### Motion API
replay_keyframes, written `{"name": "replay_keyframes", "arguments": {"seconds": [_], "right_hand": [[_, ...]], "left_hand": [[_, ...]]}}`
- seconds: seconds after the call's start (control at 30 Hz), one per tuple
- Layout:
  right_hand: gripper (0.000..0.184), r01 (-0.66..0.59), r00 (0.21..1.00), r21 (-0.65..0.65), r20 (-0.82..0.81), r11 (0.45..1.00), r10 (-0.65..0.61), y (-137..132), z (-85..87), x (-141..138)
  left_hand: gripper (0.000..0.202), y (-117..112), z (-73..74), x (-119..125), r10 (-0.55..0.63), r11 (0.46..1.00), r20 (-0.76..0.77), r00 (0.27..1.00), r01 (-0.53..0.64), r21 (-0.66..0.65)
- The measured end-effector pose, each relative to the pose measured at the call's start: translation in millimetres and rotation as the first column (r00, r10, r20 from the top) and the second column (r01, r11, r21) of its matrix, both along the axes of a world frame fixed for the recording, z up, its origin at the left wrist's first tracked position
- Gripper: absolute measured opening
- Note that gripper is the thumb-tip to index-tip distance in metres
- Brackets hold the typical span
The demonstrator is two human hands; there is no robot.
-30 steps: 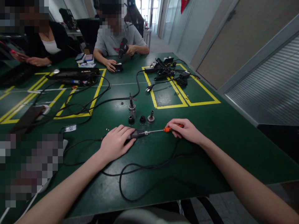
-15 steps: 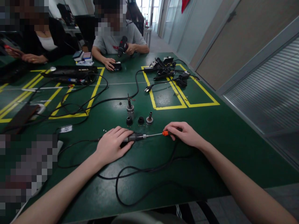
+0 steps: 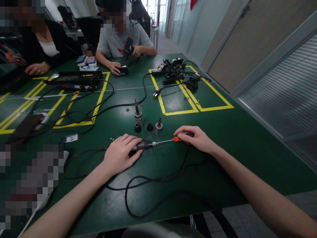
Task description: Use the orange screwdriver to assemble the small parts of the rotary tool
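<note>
My left hand lies curled over a dark corded tool that rests flat on the green table, pinning it down. My right hand pinches the orange handle of a screwdriver, whose thin metal shaft runs left into the tool's front end. The tool's black cable loops toward the table's near edge. Just beyond the tool stand small loose parts: a metal piece with a spindle, two black caps and a metal collet piece.
Two people sit at the far side; one holds a black power tool. Black cables sprawl over yellow-taped squares on the left. A heap of adapters and plugs lies in the far right taped square. The table edge is near my body.
Both hands stay on the tool and screwdriver. My right hand's grip has shifted slightly along the orange handle; the view has wobbled a little.
</note>
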State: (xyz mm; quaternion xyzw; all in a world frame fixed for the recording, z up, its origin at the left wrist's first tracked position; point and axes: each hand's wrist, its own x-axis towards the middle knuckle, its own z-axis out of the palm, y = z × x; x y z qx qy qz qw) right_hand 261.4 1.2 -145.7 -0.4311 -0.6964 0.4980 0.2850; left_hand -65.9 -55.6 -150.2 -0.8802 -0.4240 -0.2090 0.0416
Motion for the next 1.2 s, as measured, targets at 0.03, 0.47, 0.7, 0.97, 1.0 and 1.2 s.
{"name": "replay_keyframes", "arguments": {"seconds": [0.03,0.47,0.7,0.97,1.0,1.2], "right_hand": [[0.043,-0.007,1.0,-0.004,0.008,1.0,0.007,-0.6,0.4,-0.3],[0.038,0.014,1.0,0.027,0.002,1.0,-0.014,1.5,0.0,-0.6],[0.044,-0.023,0.999,-0.003,0.022,1.0,0.023,-0.6,0.5,-1.3],[0.035,-0.026,1.0,0.021,-0.013,0.999,0.026,0.1,0.1,-0.4],[0.035,-0.029,0.999,0.031,-0.021,0.999,0.029,0.2,0.3,-0.4],[0.036,-0.048,0.998,0.056,0.03,0.997,0.046,-1.1,2.3,-0.5]], "left_hand": [[0.03,-0.1,-0.3,-0.1,0.002,1.0,-0.004,1.0,-0.002,0.001],[0.04,0.3,-2.9,-4.5,-0.03,0.999,-0.121,0.992,0.027,-0.031],[0.038,-0.3,-0.9,-2.3,-0.023,0.999,-0.11,0.994,0.018,-0.043],[0.038,-0.5,-0.1,-2.6,-0.015,0.998,-0.112,0.994,0.009,-0.056],[0.038,-0.6,-0.3,-2.6,-0.015,0.998,-0.114,0.993,0.009,-0.058],[0.038,-1.1,0.7,-2.5,-0.011,0.997,-0.1,0.995,0.004,-0.072]]}}
